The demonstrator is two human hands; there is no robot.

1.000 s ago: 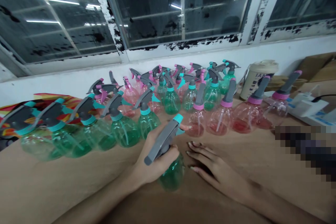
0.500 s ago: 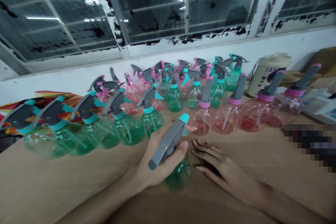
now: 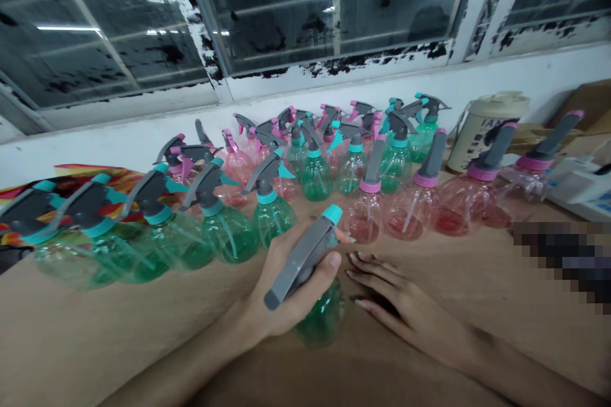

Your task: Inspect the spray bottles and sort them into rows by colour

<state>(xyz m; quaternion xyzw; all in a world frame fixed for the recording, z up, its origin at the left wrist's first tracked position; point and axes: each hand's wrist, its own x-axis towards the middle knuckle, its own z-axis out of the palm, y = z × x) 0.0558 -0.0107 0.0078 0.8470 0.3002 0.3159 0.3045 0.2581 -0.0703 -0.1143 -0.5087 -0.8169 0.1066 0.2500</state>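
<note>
Toward six o'clock, your left hand (image 3: 298,280) has its fingers wrapped around the gray-and-teal spray head of a round, clear green plastic bottle (image 3: 321,315), while your right hand (image 3: 389,289), at five o'clock, lies with fingers slightly spread.

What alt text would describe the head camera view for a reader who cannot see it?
A left hand grips a green spray bottle by its grey head, the right hand open beside it on a brown table. Beyond stand more green bottles and pink bottles, below dark windows.
</note>
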